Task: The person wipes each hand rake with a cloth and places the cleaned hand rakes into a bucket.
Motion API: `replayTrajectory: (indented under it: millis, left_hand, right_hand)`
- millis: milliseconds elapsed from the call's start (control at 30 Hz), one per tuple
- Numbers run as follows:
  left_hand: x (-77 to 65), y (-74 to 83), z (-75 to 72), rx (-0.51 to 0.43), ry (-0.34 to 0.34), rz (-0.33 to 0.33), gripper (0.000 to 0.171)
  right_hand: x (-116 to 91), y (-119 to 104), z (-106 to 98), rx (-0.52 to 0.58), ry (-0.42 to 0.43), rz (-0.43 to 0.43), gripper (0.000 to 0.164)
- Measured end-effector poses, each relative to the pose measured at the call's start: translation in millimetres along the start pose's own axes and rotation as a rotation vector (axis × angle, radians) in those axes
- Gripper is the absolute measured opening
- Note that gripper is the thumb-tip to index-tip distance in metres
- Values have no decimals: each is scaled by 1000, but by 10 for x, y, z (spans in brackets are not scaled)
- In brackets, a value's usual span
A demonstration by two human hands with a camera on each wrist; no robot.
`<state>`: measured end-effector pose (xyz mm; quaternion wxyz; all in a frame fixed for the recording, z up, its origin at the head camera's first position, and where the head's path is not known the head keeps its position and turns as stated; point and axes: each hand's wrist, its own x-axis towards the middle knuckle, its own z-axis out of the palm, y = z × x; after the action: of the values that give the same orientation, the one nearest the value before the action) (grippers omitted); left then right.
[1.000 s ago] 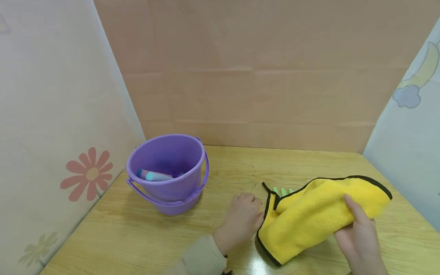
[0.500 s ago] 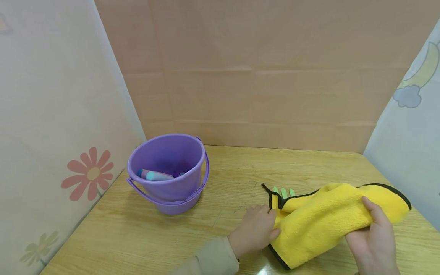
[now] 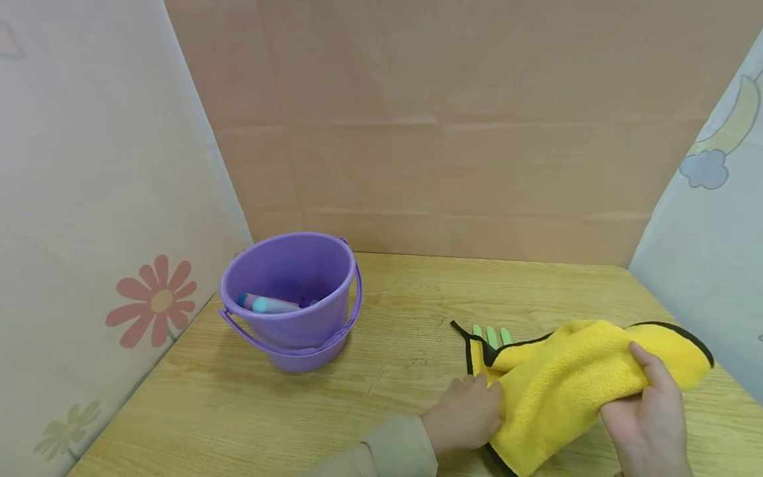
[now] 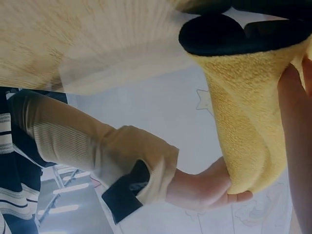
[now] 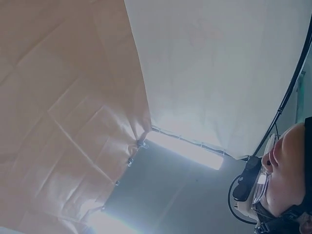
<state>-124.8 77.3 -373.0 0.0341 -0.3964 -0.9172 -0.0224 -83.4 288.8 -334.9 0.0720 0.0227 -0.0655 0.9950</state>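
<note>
A yellow fleece cloth (image 3: pixel 554 391) with black edging is bunched at the right of the table in the head view. My left hand (image 3: pixel 467 412) grips its left side, fingers curled into the fabric; in the left wrist view the left thumb (image 4: pixel 293 107) presses against the cloth (image 4: pixel 243 107). Palm up, my right hand (image 3: pixel 650 404) holds the cloth's right part, thumb on top and the other fingers hidden beneath. Light green prongs (image 3: pixel 491 336) stick out behind the cloth's far edge, the rest of that thing covered. The right wrist view shows neither hand nor cloth.
A purple bucket (image 3: pixel 298 334) with its handle down stands on the left of the wooden table (image 3: pixel 393 298). Inside lie a pale blue tube-like thing (image 3: pixel 274 305) and other pieces. Printed sheets (image 3: pixel 119 165) flank the table, and a tan sheet (image 3: pixel 447 132) hangs behind.
My left hand has moved right and toward me, from beside the cloth to gripping its left side. My right hand has shifted right with the cloth. The bucket stays put.
</note>
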Motion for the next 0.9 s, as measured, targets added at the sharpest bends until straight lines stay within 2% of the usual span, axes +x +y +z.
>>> replayTrajectory:
  millis: [200,333,433,600,733,900]
  left_hand:
    - [53,86,95,55,-87,-20,18]
    - [60,107,146,54,-128,-30,17]
    - [62,118,169,43,-128,-40,19]
    - [61,117,180,22,-141,-60,21]
    - [70,119,195,75,-136,-73,24]
    - [104,154,228,131,-105,-127,28]
  right_hand:
    - [44,-53,5,-12,58,-44,36]
    - [60,-94,-6,14,36,-67,35]
    - [60,-118,-3,42,16,-68,33]
    - [51,-162,52,49,34,-102,33]
    - [30,-200,124,44,50,-158,34]
    - [-24,-265,213,61,14,-201,29]
